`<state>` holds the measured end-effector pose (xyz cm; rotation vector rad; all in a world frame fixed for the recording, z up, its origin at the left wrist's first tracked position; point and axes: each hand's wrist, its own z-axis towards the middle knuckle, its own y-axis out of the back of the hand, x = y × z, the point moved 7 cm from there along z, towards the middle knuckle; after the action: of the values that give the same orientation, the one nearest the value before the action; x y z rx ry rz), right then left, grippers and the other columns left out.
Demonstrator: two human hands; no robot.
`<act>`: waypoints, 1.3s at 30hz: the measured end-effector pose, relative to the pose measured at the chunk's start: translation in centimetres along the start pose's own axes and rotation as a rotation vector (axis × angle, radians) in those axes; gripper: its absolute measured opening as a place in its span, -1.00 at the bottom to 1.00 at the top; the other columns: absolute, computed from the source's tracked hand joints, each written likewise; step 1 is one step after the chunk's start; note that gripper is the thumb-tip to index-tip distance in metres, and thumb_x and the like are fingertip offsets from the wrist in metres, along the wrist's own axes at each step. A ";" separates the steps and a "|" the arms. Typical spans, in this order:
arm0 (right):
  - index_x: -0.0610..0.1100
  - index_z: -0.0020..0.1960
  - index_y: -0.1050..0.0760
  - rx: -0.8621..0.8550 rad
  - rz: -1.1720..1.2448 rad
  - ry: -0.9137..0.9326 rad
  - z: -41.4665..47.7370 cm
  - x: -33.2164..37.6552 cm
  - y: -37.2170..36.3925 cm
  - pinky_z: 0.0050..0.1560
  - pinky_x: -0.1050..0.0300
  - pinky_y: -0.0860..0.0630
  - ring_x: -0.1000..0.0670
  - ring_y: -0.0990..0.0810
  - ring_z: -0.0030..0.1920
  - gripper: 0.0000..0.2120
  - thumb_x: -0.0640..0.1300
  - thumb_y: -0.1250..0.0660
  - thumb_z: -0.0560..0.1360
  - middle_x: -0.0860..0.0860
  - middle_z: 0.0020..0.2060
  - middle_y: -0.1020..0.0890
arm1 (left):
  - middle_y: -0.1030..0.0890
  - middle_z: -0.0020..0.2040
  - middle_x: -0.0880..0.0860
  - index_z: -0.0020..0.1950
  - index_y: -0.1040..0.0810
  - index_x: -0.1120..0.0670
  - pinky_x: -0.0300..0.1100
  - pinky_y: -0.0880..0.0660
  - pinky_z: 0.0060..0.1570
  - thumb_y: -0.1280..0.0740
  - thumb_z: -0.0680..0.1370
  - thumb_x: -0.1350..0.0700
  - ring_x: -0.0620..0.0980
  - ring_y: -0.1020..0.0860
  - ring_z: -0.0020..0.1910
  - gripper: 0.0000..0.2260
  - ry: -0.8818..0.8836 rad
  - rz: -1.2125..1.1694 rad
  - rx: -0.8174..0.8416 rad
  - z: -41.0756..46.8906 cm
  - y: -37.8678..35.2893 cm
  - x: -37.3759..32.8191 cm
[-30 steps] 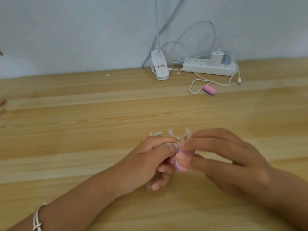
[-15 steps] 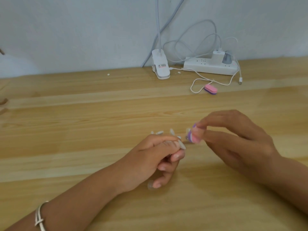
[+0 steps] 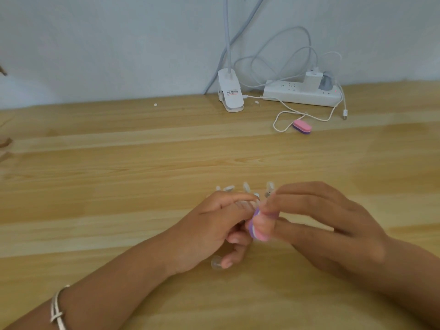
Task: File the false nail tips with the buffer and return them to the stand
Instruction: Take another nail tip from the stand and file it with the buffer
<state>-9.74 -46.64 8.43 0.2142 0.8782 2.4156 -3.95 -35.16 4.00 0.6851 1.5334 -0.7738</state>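
One view only: wide-angle, head-worn, facing forward and down across the wooden table [image 3: 95, 186] toward the wall [image 3: 95, 44] at its far edge. The left hand [image 3: 209, 229] and right hand [image 3: 321, 225] sit near the lens, lower centre. The far edge rises rightward, head perhaps tilted.

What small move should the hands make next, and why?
Probably a short stroke of the buffer across the nail tip. The right hand pinches the buffer against the left hand, whose pinched fingertips hide the tip, so filing looks underway rather than finished.
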 end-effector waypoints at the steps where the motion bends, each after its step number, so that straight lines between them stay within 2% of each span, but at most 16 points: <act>1: -0.18 0.23 -0.55 0.011 -0.020 -0.013 0.1 -0.6 0.2 0.15 0.09 -0.53 -0.12 -0.63 0.07 -0.76 -0.32 -0.37 0.58 -0.13 0.05 -0.67 | -0.26 -0.48 -0.04 -0.21 -0.38 0.27 -0.29 -0.25 -0.61 -0.09 0.61 0.10 -0.08 -0.30 -0.64 -0.71 0.000 0.003 -0.004 0.0 0.0 -0.1; 3: -0.20 0.23 -0.52 0.013 -0.042 -0.062 0.2 -1.4 0.4 0.10 0.05 -0.54 -0.16 -0.65 0.03 -0.67 -0.41 -0.38 0.51 -0.18 0.04 -0.66 | -0.24 -0.47 -0.02 -0.26 -0.38 0.14 -0.28 -0.24 -0.59 -0.09 0.61 0.08 -0.06 -0.31 -0.64 -0.72 0.000 0.005 0.002 0.1 0.0 -0.1; 7: -0.19 0.21 -0.59 0.039 -0.005 -0.003 0.3 0.6 -0.1 0.16 0.11 -0.53 -0.12 -0.63 0.10 -0.76 -0.28 -0.45 0.55 -0.12 0.07 -0.67 | -0.28 -0.46 0.00 -0.18 -0.41 0.30 -0.31 -0.30 -0.62 -0.09 0.62 0.14 -0.10 -0.31 -0.61 -0.72 -0.014 0.000 0.007 0.1 0.0 0.1; 9: -0.22 0.21 -0.61 0.086 -0.023 0.035 0.2 0.6 0.0 0.17 0.09 -0.53 -0.13 -0.62 0.11 -0.79 -0.28 -0.41 0.58 -0.14 0.06 -0.67 | -0.28 -0.47 -0.03 -0.20 -0.40 0.28 -0.30 -0.28 -0.62 -0.10 0.62 0.14 -0.10 -0.31 -0.61 -0.71 -0.005 -0.006 0.007 0.1 0.1 0.2; 11: -0.24 0.18 -0.61 0.091 -0.077 -0.028 0.2 -1.4 0.5 0.17 0.08 -0.51 -0.18 -0.64 0.06 -0.78 -0.37 -0.33 0.57 -0.18 0.05 -0.66 | -0.25 -0.48 -0.03 -0.26 -0.38 0.17 -0.30 -0.26 -0.59 -0.10 0.62 0.09 -0.07 -0.33 -0.64 -0.71 0.012 -0.005 0.016 0.1 0.2 0.2; 14: -0.25 0.18 -0.56 0.024 -0.132 -0.159 0.2 -3.6 1.4 0.15 0.12 -0.48 -0.18 -0.63 -0.01 -0.66 -0.48 -0.36 0.45 -0.18 0.02 -0.65 | -0.27 -0.45 -0.02 -0.26 -0.39 0.06 -0.33 -0.29 -0.56 -0.08 0.64 0.08 -0.07 -0.37 -0.62 -0.71 0.002 -0.003 0.046 0.1 0.0 0.1; 17: -0.25 0.22 -0.55 -0.014 -0.056 -0.166 0.1 -2.7 1.1 0.17 0.17 -0.45 -0.08 -0.60 0.06 -0.71 -0.44 -0.34 0.52 -0.12 0.06 -0.63 | -0.32 -0.40 -0.02 -0.15 -0.44 0.13 -0.32 -0.32 -0.54 -0.10 0.63 0.09 -0.08 -0.39 -0.60 -0.76 0.002 -0.023 0.021 0.3 -0.1 0.2; 20: -0.21 0.25 -0.53 0.052 -0.033 -0.088 -0.2 -1.5 0.0 0.17 0.12 -0.48 -0.12 -0.60 0.07 -0.67 -0.43 -0.31 0.53 -0.17 0.06 -0.64 | -0.36 -0.36 -0.02 0.02 -0.42 0.27 -0.32 -0.35 -0.50 -0.12 0.63 0.12 -0.06 -0.42 -0.58 -0.79 0.005 0.042 0.017 0.3 -0.4 0.2; 23: -0.20 0.25 -0.53 0.106 -0.051 -0.100 -0.2 -2.5 -0.1 0.17 0.11 -0.49 -0.15 -0.61 0.04 -0.61 -0.46 -0.32 0.48 -0.19 0.05 -0.64 | -0.38 -0.36 -0.01 -0.08 -0.37 0.16 -0.31 -0.35 -0.53 -0.05 0.68 0.16 -0.09 -0.45 -0.58 -0.81 0.008 0.076 0.026 0.3 -0.7 0.2; 28: -0.21 0.26 -0.54 0.151 0.007 -0.089 -0.4 -2.0 -0.8 0.19 0.08 -0.49 -0.15 -0.58 0.10 -0.58 -0.50 -0.28 0.48 -0.17 0.11 -0.63 | -0.38 -0.37 -0.03 -0.07 -0.39 0.18 -0.28 -0.40 -0.53 -0.11 0.64 0.08 -0.08 -0.48 -0.57 -0.80 -0.003 0.137 0.002 0.2 -0.8 0.2; 33: -0.20 0.24 -0.54 0.156 0.007 -0.146 -0.2 -3.3 0.0 0.13 0.04 -0.51 -0.18 -0.61 0.04 -0.62 -0.47 -0.31 0.47 -0.19 0.06 -0.64 | -0.38 -0.37 -0.05 -0.08 -0.39 0.15 -0.30 -0.40 -0.52 -0.03 0.69 0.15 -0.09 -0.49 -0.57 -0.78 0.001 0.142 -0.017 0.2 -0.5 0.5; 37: -0.20 0.26 -0.56 0.169 0.023 -0.077 -0.2 -1.3 -0.7 0.16 0.08 -0.51 -0.16 -0.59 0.08 -0.69 -0.41 -0.25 0.57 -0.15 0.08 -0.64 | -0.40 -0.36 -0.09 0.06 -0.40 0.30 -0.25 -0.41 -0.50 -0.09 0.65 0.08 -0.08 -0.53 -0.55 -0.72 -0.031 0.206 -0.007 0.1 -0.5 0.3; 39: -0.22 0.24 -0.58 0.185 -0.001 -0.084 -0.2 -1.7 -0.4 0.18 0.10 -0.49 -0.15 -0.58 0.08 -0.66 -0.46 -0.27 0.53 -0.16 0.07 -0.64 | -0.39 -0.36 -0.08 0.05 -0.41 0.27 -0.26 -0.41 -0.50 -0.09 0.66 0.08 -0.08 -0.53 -0.55 -0.74 -0.033 0.190 0.000 0.1 -0.5 0.3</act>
<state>-8.20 -47.44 8.06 0.3820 1.0624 2.3068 -4.35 -35.57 3.72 0.8023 1.4151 -0.6388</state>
